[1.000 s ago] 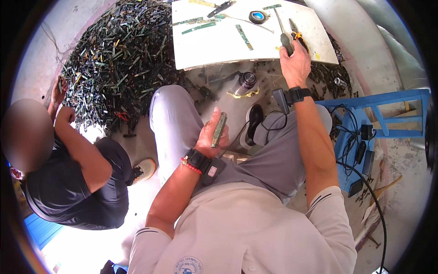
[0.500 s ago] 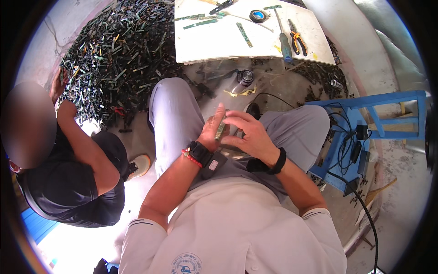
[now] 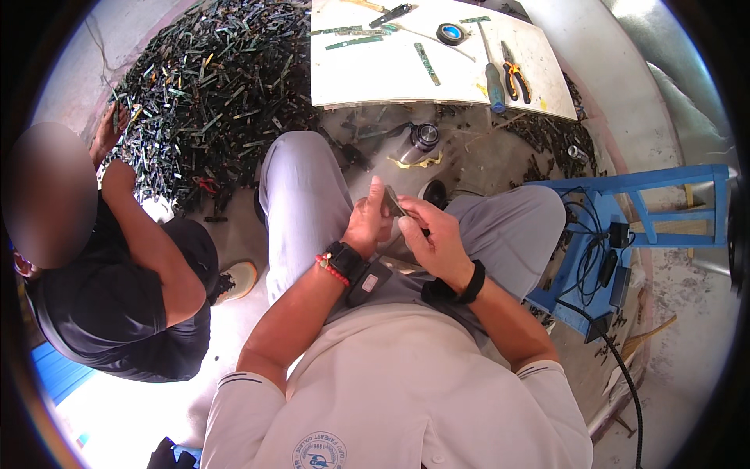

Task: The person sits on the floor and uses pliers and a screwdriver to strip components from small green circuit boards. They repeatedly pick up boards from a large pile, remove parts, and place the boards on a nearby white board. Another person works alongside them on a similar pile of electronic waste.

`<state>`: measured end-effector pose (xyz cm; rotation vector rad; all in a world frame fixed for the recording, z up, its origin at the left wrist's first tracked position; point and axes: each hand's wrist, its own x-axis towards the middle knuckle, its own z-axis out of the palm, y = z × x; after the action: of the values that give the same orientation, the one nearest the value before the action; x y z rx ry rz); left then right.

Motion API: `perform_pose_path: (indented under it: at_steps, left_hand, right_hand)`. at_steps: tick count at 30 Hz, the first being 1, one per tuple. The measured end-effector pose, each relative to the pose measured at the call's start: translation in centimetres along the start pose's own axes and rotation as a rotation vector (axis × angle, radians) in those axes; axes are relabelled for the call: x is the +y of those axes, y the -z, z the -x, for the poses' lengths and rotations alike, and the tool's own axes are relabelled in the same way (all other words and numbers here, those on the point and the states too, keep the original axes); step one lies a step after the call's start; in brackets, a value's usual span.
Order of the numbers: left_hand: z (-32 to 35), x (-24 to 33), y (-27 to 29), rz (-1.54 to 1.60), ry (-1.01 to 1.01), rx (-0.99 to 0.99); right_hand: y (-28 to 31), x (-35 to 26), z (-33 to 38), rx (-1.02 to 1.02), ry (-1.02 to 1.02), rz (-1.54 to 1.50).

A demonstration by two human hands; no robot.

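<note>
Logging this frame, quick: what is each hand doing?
Left hand: closed on the narrow strip.
Right hand: fingers on the same strip.

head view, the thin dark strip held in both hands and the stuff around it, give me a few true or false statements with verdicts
1. Both the left hand and the right hand grip the thin dark strip. True.
2. The orange-handled pliers lie on the floor. False: they lie on the white board.
3. A heap of dark strips lies on the ground to the person's left front. True.
4. The blue wooden stool stands on the person's left. False: it stands on the right.
5. A roll of dark tape rests on the white board. True.
</note>
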<state>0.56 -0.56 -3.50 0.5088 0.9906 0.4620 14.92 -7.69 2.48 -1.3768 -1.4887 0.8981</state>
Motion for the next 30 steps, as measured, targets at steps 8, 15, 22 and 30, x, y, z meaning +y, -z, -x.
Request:
perform_pose_path:
  at_steps: [8, 15, 22, 30]
  left_hand:
    - [0.3, 0.5, -0.7, 0.165, 0.085, -0.133]
    - [1.2, 1.3, -2.0, 0.239, 0.013, -0.034]
    - [0.3, 0.7, -0.8, 0.261, -0.021, -0.052]
    - [1.0, 1.0, -1.3, 0.24, -0.049, -0.007]
  right_hand:
    - [0.2, 0.5, 0.7, 0.094, -0.066, -0.194]
    - [0.1, -0.8, 0.2, -0.019, 0.088, 0.02]
    - [0.2, -0.7, 0.3, -0.068, 0.38, 0.267]
    - [-0.3, -0.5, 0.3, 0.032, 0.352, 0.263]
